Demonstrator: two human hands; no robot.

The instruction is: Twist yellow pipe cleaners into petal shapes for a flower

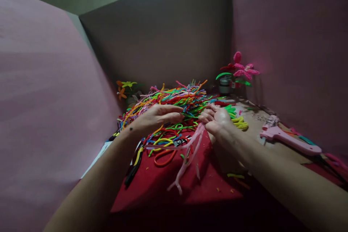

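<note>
My right hand (216,117) is closed around a bunch of pale pink pipe cleaners (199,132). Their loose ends hang down and fan out over the red tabletop (152,188), and one strand stretches left. Facing it, my left hand (164,114) has its fingers stretched out and its thumb apart, with nothing visible between them. It is in front of a big tangled pile of coloured pipe cleaners (168,98). Below the hands lie a red pipe-cleaner loop (164,163) and black-and-yellow handled pliers (134,166).
On the right, a pink glue gun (290,143) lies on a brown board (257,121). A yellow bundle (240,123) sits beside my right wrist. Pink pipe-cleaner flowers (246,70) stand at back right, an orange flower (121,92) at back left. Pink walls flank both sides.
</note>
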